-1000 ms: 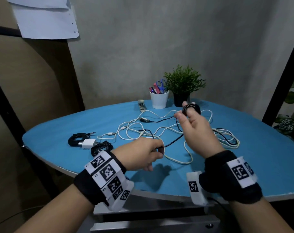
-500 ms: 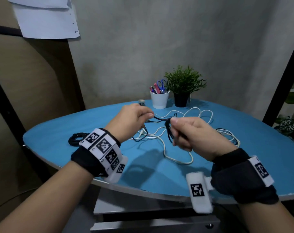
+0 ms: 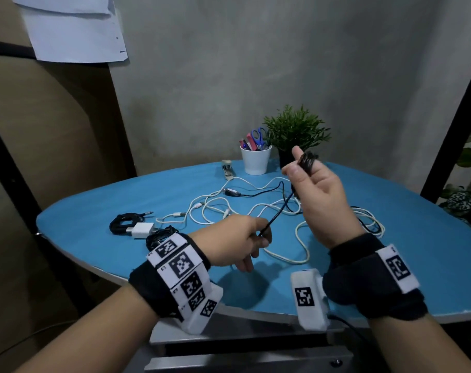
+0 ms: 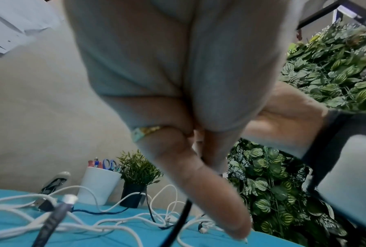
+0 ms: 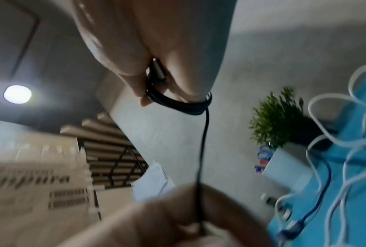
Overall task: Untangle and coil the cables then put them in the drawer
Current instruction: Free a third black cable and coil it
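Note:
My right hand [image 3: 307, 170] is raised over the blue table [image 3: 94, 230] with several turns of a thin black cable [image 3: 307, 158] wound round its fingers; the coil [image 5: 177, 102] also shows in the right wrist view. From there the cable runs taut down to my left hand [image 3: 256, 238], which pinches the black cable [image 4: 183, 215] low near the table's front. A tangle of white cables [image 3: 229, 211] lies spread behind the hands. A coiled black cable [image 3: 124, 223] and a white charger plug [image 3: 141, 229] lie at the left. The drawer front [image 3: 242, 364] shows below the table edge.
A white cup of pens and scissors [image 3: 256, 158], a small potted plant [image 3: 295, 133] and a stapler [image 3: 227, 169] stand at the table's back. Leafy plants on a black shelf frame [image 3: 460, 195] border the right side. Paper sheets [image 3: 75, 28] hang on the wall.
My left hand swung from up by the right hand back down toward the front edge, drawing the black cable taut. My right hand rose and turned, with coils round its fingers.

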Demonstrator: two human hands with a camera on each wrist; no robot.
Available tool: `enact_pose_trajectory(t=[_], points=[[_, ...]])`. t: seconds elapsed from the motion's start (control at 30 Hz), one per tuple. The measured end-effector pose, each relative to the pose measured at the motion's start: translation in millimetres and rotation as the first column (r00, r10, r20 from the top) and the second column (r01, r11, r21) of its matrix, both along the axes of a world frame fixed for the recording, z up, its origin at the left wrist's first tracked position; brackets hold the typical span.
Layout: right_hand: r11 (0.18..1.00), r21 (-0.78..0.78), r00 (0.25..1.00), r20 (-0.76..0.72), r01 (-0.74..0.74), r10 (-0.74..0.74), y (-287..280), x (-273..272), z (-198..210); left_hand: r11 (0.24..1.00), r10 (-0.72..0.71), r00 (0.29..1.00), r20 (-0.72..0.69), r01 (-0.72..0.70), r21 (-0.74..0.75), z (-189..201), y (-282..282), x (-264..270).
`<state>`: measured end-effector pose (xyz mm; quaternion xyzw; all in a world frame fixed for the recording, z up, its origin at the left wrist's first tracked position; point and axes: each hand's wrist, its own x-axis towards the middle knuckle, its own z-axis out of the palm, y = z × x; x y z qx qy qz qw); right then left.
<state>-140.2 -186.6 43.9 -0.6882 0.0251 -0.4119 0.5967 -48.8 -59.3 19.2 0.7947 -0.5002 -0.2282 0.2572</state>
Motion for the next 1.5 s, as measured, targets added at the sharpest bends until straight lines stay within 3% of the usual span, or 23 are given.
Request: enact_pose_trajectory(t=[0.03, 0.1, 0.17, 0.23, 0.33, 0.43, 0.5, 0.6, 0.7, 0.8, 0.87, 0.97, 1.1, 1.17, 1.23, 1.37, 1.5], points=[[0.985, -0.158, 0.995, -0.062, 0.062, -0.072, 0, 0, -2, 1.000, -0.003, 1.000, 0.000, 0.003, -0.001, 3, 2, -1], [0.880, -0.451, 0.945, -0.195, 0.152, -0.263, -6, 3, -10, 1.000, -0.006, 1.000, 0.018, 0.006, -0.023, 10, 5, -1], [0.791, -0.595, 0.867, -0.310, 0.143, -0.390, -11, 4, -15, 0.994, 0.008, 0.997, 0.077, 0.000, -0.106, 19, 7, 0], [0.829, -0.551, 0.851, -0.385, 0.098, -0.357, -11, 2, -15, 0.967, 0.056, 0.989, 0.138, -0.019, -0.256, 26, 8, 5], [0.906, -0.419, 0.883, -0.400, 0.062, -0.246, -6, 1, -12, 0.862, 0.131, 0.984, 0.122, -0.053, -0.504, 34, 8, 16], [0.995, -0.040, 0.952, -0.294, -0.096, 0.080, 3, 0, -9, 0.801, 0.077, 0.997, -0.009, -0.067, -0.595, 35, 7, 21], [0.953, 0.204, 0.944, -0.198, -0.223, 0.263, 8, -3, -5, 0.809, 0.007, 0.999, -0.054, -0.037, -0.587, 34, 7, 18], [0.875, 0.349, 0.908, -0.126, -0.336, 0.399, 13, -4, -1, 0.825, -0.110, 0.992, -0.060, 0.057, -0.562, 32, 6, 12], [0.889, 0.319, 0.914, -0.133, -0.328, 0.384, 9, -4, -3, 0.832, -0.044, 0.999, -0.028, 0.021, -0.555, 30, 4, 13], [0.966, 0.097, 0.943, -0.214, -0.240, 0.256, 3, -3, -8, 0.838, 0.091, 0.994, 0.061, -0.043, -0.544, 27, 2, 17], [0.975, -0.069, 0.945, -0.271, -0.210, 0.184, 0, -4, -11, 0.825, 0.158, 0.978, 0.133, -0.057, -0.562, 27, 1, 16], [0.941, -0.325, 0.935, -0.353, -0.098, -0.025, -3, -4, -15, 0.810, 0.220, 0.958, 0.183, -0.075, -0.582, 33, 1, 12], [0.907, -0.415, 0.922, -0.316, 0.075, -0.221, 0, -2, -17, 0.814, 0.235, 0.957, 0.172, -0.097, -0.573, 32, -1, 11], [0.861, -0.502, 0.909, -0.318, 0.079, -0.269, 2, -5, -15, 0.809, 0.254, 0.954, 0.161, -0.118, -0.576, 32, -3, 12], [0.891, -0.453, 0.912, -0.348, 0.038, -0.216, 1, -7, -13, 0.816, 0.246, 0.957, 0.154, -0.118, -0.566, 31, -3, 12], [0.987, -0.158, 0.944, -0.329, -0.037, -0.018, -5, -8, -11, 0.845, 0.135, 0.989, 0.066, -0.080, -0.529, 28, 2, 16], [0.996, 0.063, 0.963, -0.259, -0.057, 0.072, -9, -12, -7, 0.849, 0.097, 0.994, -0.039, -0.103, -0.518, 21, 9, 22]])
